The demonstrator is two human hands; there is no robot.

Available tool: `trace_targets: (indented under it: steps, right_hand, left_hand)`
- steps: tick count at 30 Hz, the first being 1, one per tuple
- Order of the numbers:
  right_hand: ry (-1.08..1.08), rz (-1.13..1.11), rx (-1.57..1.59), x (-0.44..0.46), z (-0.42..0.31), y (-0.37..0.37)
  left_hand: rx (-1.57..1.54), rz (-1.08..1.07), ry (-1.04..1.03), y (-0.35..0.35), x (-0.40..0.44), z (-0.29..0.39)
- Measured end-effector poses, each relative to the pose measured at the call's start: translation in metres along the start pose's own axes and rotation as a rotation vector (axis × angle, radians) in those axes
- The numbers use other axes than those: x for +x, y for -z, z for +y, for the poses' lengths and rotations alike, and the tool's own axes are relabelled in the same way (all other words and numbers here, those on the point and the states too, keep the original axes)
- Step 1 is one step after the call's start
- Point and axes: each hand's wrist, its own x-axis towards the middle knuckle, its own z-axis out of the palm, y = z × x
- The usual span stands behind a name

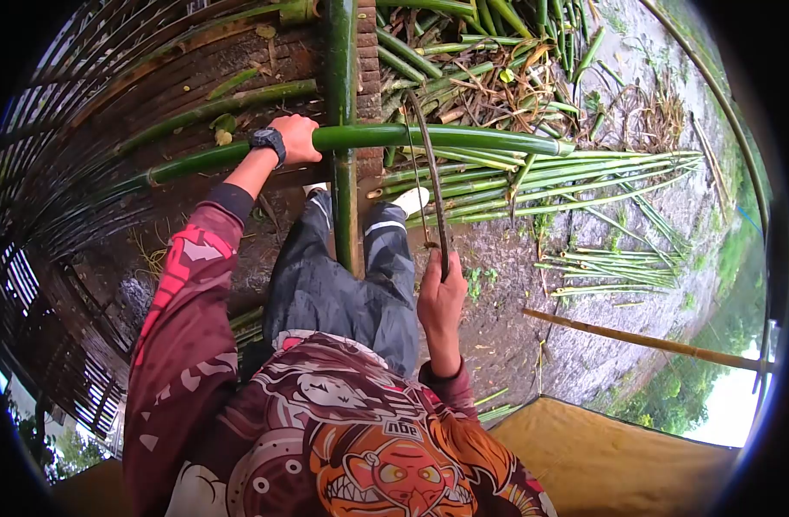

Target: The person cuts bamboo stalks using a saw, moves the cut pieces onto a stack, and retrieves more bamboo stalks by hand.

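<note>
A long green bamboo pole [463, 136] lies crosswise over an upright-running green bamboo post [341, 69]. My left hand [297, 138], with a black watch at the wrist, is wrapped round the pole just left of where the two cross. My right hand [442, 289] is closed on the lower end of a bow saw [434, 185], a dark curved frame with a thin blade. The saw's upper part reaches across the pole, right of the crossing. Whether the blade has cut into the pole is too small to tell.
Cut bamboo poles [532, 185] lie in bundles on muddy ground at the right. Dry leaves and stalks [498, 82] are heaped above them. Slatted bamboo fencing [50, 172] curves along the left. A tan tarp [610, 457] hangs at the lower right, below a thin pole [644, 340].
</note>
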Motion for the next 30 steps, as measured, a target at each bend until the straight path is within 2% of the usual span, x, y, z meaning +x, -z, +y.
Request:
trace_targets:
  steps: [6,8,9,11,13,15,16,17,19,20,24,26,27,30]
  right_hand:
    - [-0.012,0.021,0.015,-0.02,-0.005,0.014]
    - [-0.13,-0.053,-0.055,-0.031,-0.013,0.027]
    - [-0.115,-0.05,-0.045,-0.009,-0.01,0.012]
    - [0.091,0.004,-0.171,0.027,0.001,-0.022]
    - [0.106,0.068,0.027,0.048,0.003,-0.038]
    - [0.137,0.073,0.032,0.058,0.002,-0.037]
    - [0.131,0.058,0.008,0.049,0.005,-0.032]
    - [0.149,0.065,0.018,0.052,-0.001,-0.029]
    - [0.049,0.02,0.02,0.052,-0.016,-0.024]
    - [0.052,0.037,-0.008,0.051,-0.014,-0.026]
    - [0.107,0.075,0.085,0.033,0.022,-0.041]
    - [0.12,0.1,0.083,0.036,0.036,-0.043]
    - [0.132,0.114,0.075,0.036,0.043,-0.041]
    - [0.158,0.101,0.097,0.039,0.065,-0.046]
  left_hand:
    - [-0.01,0.007,0.012,0.0,-0.006,0.005]
    - [-0.019,0.005,0.013,-0.008,-0.009,0.006]
    - [-0.004,0.03,0.004,-0.003,-0.002,0.001]
    - [0.015,0.027,-0.073,-0.01,0.013,-0.01]
    - [-0.01,0.061,-0.081,-0.011,0.005,-0.006]
    - [0.007,0.112,-0.03,-0.01,-0.007,0.0]
    - [0.025,0.233,-0.094,-0.02,-0.009,-0.001]
    - [0.037,0.252,-0.091,-0.026,-0.017,0.002]
    - [0.176,0.878,0.003,-0.057,-0.044,0.015]
    - [0.15,0.85,0.135,-0.073,-0.05,0.018]
    - [0.167,0.841,0.189,-0.093,-0.035,0.016]
    - [0.092,0.678,0.019,-0.08,-0.033,0.011]
    - [0.087,0.674,0.018,-0.077,-0.032,0.011]
    - [0.086,0.465,0.034,-0.067,-0.029,0.013]
